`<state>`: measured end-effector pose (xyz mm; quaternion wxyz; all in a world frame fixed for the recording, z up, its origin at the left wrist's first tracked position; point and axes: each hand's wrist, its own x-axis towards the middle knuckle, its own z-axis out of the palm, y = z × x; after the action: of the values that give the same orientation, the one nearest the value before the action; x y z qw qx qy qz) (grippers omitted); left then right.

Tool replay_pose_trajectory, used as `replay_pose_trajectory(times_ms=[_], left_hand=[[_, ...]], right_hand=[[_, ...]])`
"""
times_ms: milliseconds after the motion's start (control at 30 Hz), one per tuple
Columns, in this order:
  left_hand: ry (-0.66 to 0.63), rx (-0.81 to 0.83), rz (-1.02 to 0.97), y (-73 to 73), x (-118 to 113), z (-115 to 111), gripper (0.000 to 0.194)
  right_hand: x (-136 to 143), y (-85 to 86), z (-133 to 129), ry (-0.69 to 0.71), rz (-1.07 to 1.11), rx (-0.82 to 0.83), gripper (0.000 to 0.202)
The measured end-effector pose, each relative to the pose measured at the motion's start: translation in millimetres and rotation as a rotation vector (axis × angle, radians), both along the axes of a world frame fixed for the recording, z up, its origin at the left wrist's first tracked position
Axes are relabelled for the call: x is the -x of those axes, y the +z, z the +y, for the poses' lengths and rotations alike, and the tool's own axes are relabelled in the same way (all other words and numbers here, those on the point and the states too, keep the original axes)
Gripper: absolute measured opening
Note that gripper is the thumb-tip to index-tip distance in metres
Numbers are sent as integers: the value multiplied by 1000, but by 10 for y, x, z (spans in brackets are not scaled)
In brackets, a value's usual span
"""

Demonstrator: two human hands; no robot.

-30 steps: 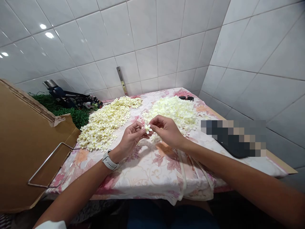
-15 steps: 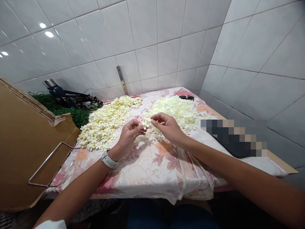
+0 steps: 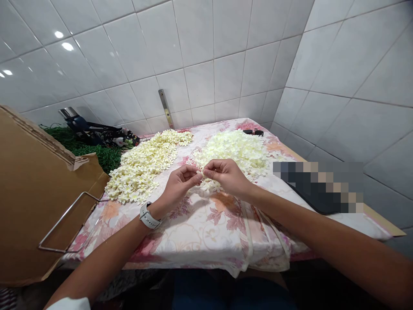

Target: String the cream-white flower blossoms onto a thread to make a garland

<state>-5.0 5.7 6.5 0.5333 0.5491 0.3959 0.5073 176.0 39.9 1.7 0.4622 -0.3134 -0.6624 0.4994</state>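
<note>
Fingertips of both hands meet over the floral cloth, at the front edge of the right flower pile. My left hand [image 3: 180,183], with a pale watch [image 3: 149,216] on its wrist, pinches a small white flower [image 3: 200,172]. My right hand [image 3: 227,176] is closed at the same flower, its thumb and forefinger pressed together; the fingers hide most of the flower. Behind my right hand spreads a loose pile of pale flowers [image 3: 235,148]. To the left lies a long heap of cream flowers [image 3: 138,165].
A cardboard box [image 3: 35,202] and bent metal wire [image 3: 61,224] stand at left. Behind are green artificial grass [image 3: 97,157] and a dark folded umbrella [image 3: 80,125]. Dark glasses [image 3: 253,132] lie at the back. A partly blurred dark object [image 3: 309,193] is at right.
My hands have come together. My left hand moved slightly right with the flower, and the right thumb and forefinger closed at it.
</note>
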Motion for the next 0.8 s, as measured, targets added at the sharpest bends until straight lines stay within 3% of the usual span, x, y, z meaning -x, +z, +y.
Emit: replay_pose_trajectory(times_ms=[233, 367, 467, 600, 700, 800], left_hand=[[78, -79, 23, 0, -11, -16, 33], [167, -101, -22, 15, 18, 11, 32], [104, -58, -69, 44, 30, -2, 33], [-33, 14, -67, 51, 18, -19, 35], [6, 35, -70, 24, 20, 5, 36], [57, 66, -71, 7, 36, 30, 37]], right_hand=[[4, 6, -35, -53, -16, -128, 24], [-1, -19, 2, -192, 29, -101, 23], [0, -22, 25, -282, 35, -90, 23], [34, -14, -2, -140, 37, -44, 33], [49, -24, -12, 0, 13, 10, 44], [28, -42, 10, 10, -81, -11, 45]])
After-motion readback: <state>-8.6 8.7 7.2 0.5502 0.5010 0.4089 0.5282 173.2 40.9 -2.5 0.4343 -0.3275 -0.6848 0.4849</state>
